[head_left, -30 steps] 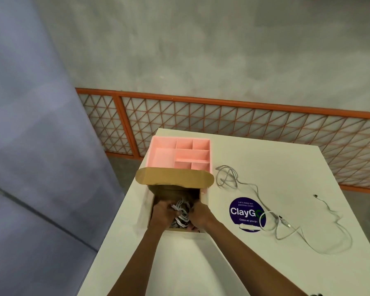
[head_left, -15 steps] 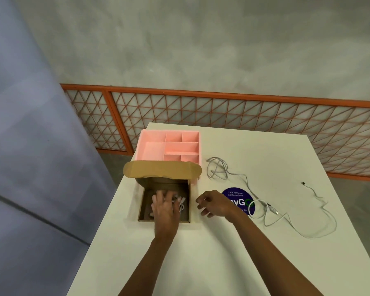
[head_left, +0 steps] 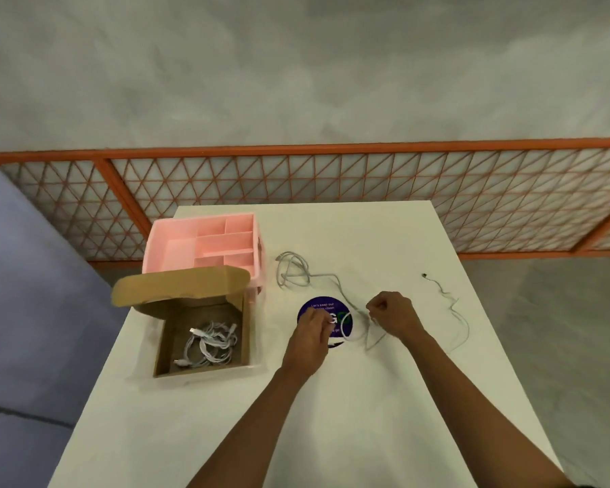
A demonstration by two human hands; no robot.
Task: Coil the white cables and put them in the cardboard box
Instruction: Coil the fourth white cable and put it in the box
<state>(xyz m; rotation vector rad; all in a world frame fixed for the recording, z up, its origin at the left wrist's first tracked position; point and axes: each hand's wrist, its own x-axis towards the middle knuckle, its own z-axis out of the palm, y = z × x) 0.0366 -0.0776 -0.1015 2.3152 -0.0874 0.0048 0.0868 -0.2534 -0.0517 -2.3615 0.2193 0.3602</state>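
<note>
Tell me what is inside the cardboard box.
A bundle of coiled white cables lies on the floor of the cardboard box. Whatever is under the bundle is covered and cannot be seen.

Left hand [head_left: 309,334] quitting the cardboard box [head_left: 162,346], now pinching the loose white cable [head_left: 353,340] over the purple sticker [head_left: 314,306], right hand [head_left: 393,317] gripping it too, coiled bundle [head_left: 210,343] lying uncovered.

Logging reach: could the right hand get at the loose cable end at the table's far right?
Likely yes: nothing lies between the right hand and the cable end, though its fingers pinch a white cable.
</note>
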